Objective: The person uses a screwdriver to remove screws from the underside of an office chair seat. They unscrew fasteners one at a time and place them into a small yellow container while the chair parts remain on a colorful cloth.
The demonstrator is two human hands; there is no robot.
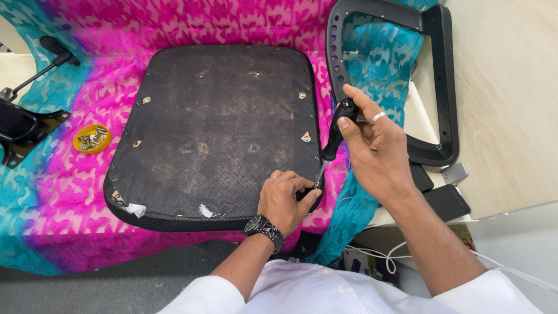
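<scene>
An upturned chair seat (215, 134) with dark fabric on its underside lies on a pink and turquoise cloth (75, 192). My right hand (375, 145) grips the black handle of a screwdriver (337, 131), whose metal tip points down at the seat's near right corner. My left hand (285, 200), with a watch on the wrist, presses on that same corner and pinches the edge beside the screwdriver tip.
A black chair armrest frame (442, 87) lies at the right on a pale wooden board (505, 104). A small yellow dish (92, 138) of metal screws sits left of the seat. A black chair mechanism with a lever (23, 125) lies at the far left. White cables (383, 256) run below.
</scene>
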